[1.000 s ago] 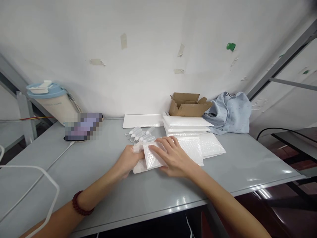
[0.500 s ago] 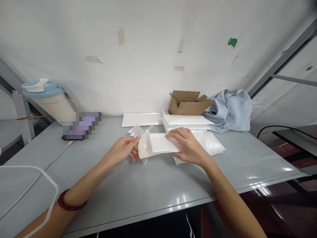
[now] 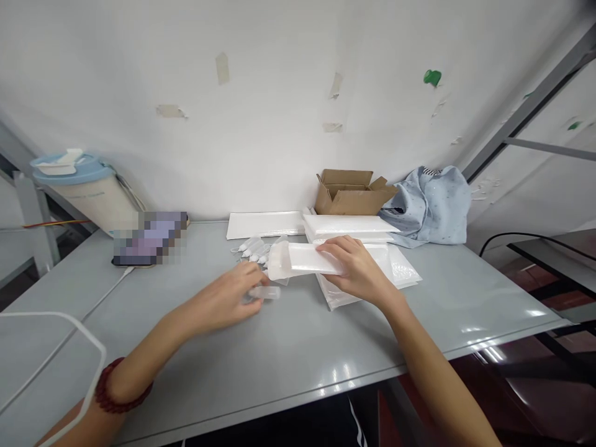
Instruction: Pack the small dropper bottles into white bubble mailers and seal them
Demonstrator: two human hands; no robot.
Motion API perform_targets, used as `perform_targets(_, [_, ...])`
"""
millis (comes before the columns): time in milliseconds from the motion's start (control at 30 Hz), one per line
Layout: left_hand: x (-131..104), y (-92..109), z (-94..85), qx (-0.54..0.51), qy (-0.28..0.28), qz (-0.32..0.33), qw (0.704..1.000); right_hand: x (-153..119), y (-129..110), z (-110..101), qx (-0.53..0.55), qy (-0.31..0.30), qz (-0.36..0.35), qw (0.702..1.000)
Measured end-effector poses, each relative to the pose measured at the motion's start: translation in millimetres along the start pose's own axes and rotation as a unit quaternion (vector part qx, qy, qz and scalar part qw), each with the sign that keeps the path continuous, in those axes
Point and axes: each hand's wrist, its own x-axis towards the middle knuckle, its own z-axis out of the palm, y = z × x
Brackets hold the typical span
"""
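Observation:
My right hand (image 3: pixel 351 264) grips a white padded envelope (image 3: pixel 310 259), its flap pointing left, held above the grey table. Just left of the flap, the fingers of my left hand (image 3: pixel 237 295) are around a small clear plastic bottle (image 3: pixel 267 292), whose right end sticks out past them. Several similar small bottles (image 3: pixel 251 246) with white tips lie behind my left hand. Under and behind my right hand are more white padded envelopes (image 3: pixel 349 225), some stacked and some spread out.
A flat white envelope (image 3: pixel 265 225) lies by the wall. Behind the stack stands an open cardboard box (image 3: pixel 356 192), beside light blue cloth (image 3: pixel 433 205). At left are a phone (image 3: pixel 151 239) with a white cable and a lidded tumbler (image 3: pixel 88 189).
My left hand has let go of the envelope's flap and moved slightly left and down, now with a small bottle at its fingers. The envelope has risen slightly in my right hand.

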Motion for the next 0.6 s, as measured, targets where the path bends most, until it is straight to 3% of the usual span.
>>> perform_targets(133, [-1.7,2.5,-22.6,-0.117,0.057,-0.056,0.990,-0.4,-1.2,0.1,0.003,-0.009,0.005,1.000])
perform_targets(267, [0.7,0.1,-21.8,-0.174,0.106,-0.113,0.973,-0.3,-5.4,2.1,0.009,-0.015,-0.002,1.000])
perform_targets(433, [5.3,-3.5,-3.8,-0.081,0.153,-0.041,0.984,0.8,-9.9,6.6,0.016,-0.027,-0.010,0.999])
perform_targets(600, [5.2,7.1,0.4,-0.149,0.157,-0.041,0.975,1.3,-9.4,9.3,0.022,-0.012,-0.014,1.000])
